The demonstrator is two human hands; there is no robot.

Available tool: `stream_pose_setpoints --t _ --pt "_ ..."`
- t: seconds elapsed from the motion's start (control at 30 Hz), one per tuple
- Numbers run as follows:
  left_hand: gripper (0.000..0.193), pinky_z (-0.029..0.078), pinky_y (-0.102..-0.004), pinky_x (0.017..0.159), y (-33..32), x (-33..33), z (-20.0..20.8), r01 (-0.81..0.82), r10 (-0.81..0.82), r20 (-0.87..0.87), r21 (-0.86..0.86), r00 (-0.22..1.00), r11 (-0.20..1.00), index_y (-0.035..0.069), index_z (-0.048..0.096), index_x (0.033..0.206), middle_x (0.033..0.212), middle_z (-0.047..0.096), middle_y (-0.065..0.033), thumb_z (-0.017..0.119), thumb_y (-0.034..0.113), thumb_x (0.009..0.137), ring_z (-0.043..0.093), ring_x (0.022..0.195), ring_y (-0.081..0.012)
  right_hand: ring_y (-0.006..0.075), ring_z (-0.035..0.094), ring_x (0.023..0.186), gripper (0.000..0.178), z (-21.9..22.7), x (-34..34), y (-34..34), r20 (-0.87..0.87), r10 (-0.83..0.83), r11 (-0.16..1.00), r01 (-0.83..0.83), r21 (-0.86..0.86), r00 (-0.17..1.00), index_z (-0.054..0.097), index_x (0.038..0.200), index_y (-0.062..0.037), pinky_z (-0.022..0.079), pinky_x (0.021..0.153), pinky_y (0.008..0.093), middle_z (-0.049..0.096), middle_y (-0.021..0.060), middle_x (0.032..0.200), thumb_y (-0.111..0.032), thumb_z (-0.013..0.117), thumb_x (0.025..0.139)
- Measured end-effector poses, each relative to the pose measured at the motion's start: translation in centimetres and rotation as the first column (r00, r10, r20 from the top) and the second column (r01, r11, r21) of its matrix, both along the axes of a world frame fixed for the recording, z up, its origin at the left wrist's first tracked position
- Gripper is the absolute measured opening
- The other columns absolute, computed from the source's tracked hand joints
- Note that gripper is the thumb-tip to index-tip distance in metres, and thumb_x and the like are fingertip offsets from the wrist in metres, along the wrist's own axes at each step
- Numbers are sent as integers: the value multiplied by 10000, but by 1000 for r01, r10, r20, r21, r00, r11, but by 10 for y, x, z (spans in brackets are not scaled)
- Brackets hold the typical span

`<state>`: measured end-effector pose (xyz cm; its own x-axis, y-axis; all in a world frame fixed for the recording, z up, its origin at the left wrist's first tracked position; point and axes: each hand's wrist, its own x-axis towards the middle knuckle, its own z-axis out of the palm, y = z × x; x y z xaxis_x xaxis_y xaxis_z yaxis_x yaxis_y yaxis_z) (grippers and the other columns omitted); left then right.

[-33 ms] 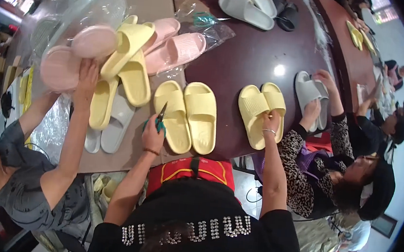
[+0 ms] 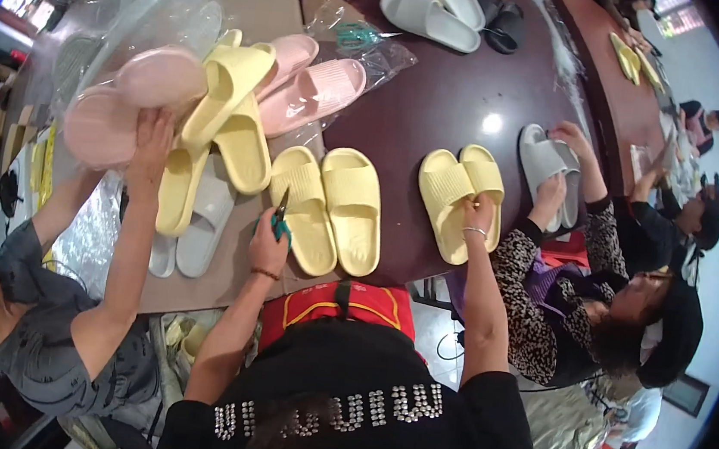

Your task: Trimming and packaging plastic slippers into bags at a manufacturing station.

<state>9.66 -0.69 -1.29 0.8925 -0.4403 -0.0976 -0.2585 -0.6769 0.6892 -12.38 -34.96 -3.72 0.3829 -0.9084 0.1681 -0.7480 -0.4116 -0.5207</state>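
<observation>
My left hand (image 2: 267,248) is closed around small green-handled scissors (image 2: 283,217). Their dark blades point away from me, over the left shoe of a pair of yellow slide slippers (image 2: 353,224) at the table's near edge. My right hand (image 2: 480,212), with a bracelet at the wrist, pinches a second pair of yellow slippers (image 2: 445,220) where the two shoes meet. That pair sits side by side, soles down, toward the right. My fingertips hide part of the right shoe's strap and whatever small thing may lie between them.
At left, a co-worker's hand (image 2: 151,139) touches pink slippers (image 2: 102,126) beside a heap of yellow, pink and grey ones. A co-worker at right handles grey slippers (image 2: 547,169). More grey slippers (image 2: 431,19) and another scissors (image 2: 358,36) on plastic lie farther back.
The view has shifted slightly. My left hand and the scissors sit a touch nearer to me. My right hand stays on its yellow slippers.
</observation>
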Motion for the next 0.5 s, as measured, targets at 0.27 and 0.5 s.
stream_pose_setpoints --t 0.27,0.5 --pt "480 419 -392 774 5 -10 -5 3 -5 -43 -57 999 998 102 409 1148 1040 521 -179 529 27 689 505 945 -343 319 509 805 221 3 17 -8 -245 -279 951 303 66 928 482 809 -39 406 715 393 516 151 851 -183 586 677" --pt "514 420 -382 771 20 -2 -19 -17 12 -59 -96 998 995 101 385 1171 1021 526 -183 507 8 680 512 937 -339 337 411 1027 524 14 53 75 125 -223 966 236 -108 967 430 1158 -133 359 827 450 422 148 1158 -213 614 674"
